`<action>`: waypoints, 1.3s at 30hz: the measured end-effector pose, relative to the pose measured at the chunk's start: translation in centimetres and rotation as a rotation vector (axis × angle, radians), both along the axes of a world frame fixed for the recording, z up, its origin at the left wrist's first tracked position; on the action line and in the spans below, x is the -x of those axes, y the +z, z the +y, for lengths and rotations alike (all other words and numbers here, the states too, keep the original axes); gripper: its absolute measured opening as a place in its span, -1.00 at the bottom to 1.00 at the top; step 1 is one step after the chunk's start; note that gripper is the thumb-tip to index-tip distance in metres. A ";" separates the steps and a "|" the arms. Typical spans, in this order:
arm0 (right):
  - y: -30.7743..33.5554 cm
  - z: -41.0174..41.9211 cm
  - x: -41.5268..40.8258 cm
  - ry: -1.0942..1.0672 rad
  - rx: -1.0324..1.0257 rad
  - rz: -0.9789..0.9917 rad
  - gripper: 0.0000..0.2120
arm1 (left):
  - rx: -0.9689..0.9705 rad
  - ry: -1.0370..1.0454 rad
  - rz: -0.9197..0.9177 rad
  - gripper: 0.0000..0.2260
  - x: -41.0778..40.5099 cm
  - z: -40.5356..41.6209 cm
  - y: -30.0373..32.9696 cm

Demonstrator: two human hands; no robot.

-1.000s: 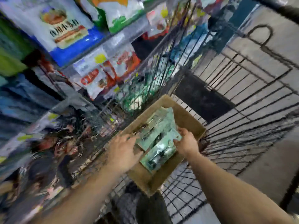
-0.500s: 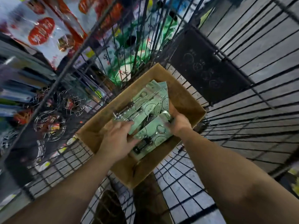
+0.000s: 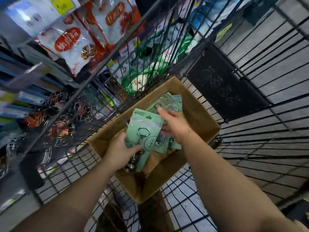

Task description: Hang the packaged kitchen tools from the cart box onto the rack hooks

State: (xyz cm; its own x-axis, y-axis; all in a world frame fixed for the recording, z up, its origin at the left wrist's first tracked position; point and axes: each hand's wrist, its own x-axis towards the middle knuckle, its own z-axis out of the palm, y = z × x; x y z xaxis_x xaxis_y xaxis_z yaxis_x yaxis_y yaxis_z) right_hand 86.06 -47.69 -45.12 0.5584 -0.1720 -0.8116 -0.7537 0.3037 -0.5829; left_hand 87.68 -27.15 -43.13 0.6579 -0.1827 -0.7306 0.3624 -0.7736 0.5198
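A brown cardboard box (image 3: pixel 199 113) sits in the wire cart (image 3: pixel 250 148). Inside it lie several pale green packaged kitchen tools (image 3: pixel 168 101). My left hand (image 3: pixel 119 152) grips the lower end of a raised bunch of green packs (image 3: pixel 147 129), with metal tool rings showing through the plastic. My right hand (image 3: pixel 174 125) holds the same bunch from the right side, fingers curled round its edge. The bunch stands tilted up above the box floor. The rack hooks are not clearly seen.
Store shelves at the left hold red and white snack bags (image 3: pixel 71 42) and wire metal items (image 3: pixel 56 131). Green and white bags (image 3: pixel 147 77) show beyond the cart's front wall. A black panel (image 3: pixel 222 84) hangs on the cart side.
Both hands have lifted a bunch of green packs from lying flat in the box to tilted upright. The right hand moved up along the packs' edge. The view dipped closer to the box.
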 end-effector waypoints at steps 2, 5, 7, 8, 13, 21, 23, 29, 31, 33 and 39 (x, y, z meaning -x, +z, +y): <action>-2.8 1.0 -1.0 -0.194 0.142 0.185 -0.66 | -0.006 0.094 -0.027 -0.72 -0.6 0.7 0.1; -5.9 2.3 -2.4 -0.252 0.250 0.306 -0.60 | 0.011 0.188 -0.061 -0.72 -1.5 1.6 0.0; -6.6 3.1 -3.1 -0.217 0.227 0.314 -0.59 | 0.021 0.246 -0.076 -0.70 -2.0 2.0 -0.2; -6.4 3.4 -3.3 -0.217 0.196 0.304 -0.54 | 0.018 0.269 -0.073 -0.70 -2.1 2.2 -0.5; -5.1 3.4 -2.9 -0.431 -0.071 0.237 -0.50 | 0.057 0.395 -0.052 -0.77 -2.2 2.8 -0.5; 2.2 3.5 1.4 -0.195 0.116 0.073 -0.56 | 0.167 0.451 0.007 -0.88 -1.7 3.4 3.9; 4.9 4.1 2.3 -0.131 0.126 0.058 -0.53 | 0.206 0.463 0.012 -0.74 -1.6 4.2 5.6; 15.5 10.2 2.8 0.080 0.150 -0.083 -0.47 | 0.361 0.486 -0.010 -0.49 -0.7 9.1 13.2; 19.9 14.3 2.7 0.126 0.209 -0.147 -0.51 | 0.402 0.484 -0.044 -0.49 -0.1 12.9 16.2; 23.5 19.5 2.9 0.183 0.217 -0.221 -0.48 | 0.441 0.512 -0.104 -0.61 0.6 18.1 19.0; 30.8 42.1 4.7 0.437 0.240 -0.500 -0.42 | 0.474 0.637 -0.388 -0.84 7.6 40.9 28.9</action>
State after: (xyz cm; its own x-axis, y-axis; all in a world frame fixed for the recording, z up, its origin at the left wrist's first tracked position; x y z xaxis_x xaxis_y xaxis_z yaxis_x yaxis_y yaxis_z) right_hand 81.40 -5.57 -14.36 0.9132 0.0108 -0.4073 -0.4015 -0.1465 -0.9041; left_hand 80.09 13.73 -14.19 0.9238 0.0762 -0.3751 0.3826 -0.1560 0.9106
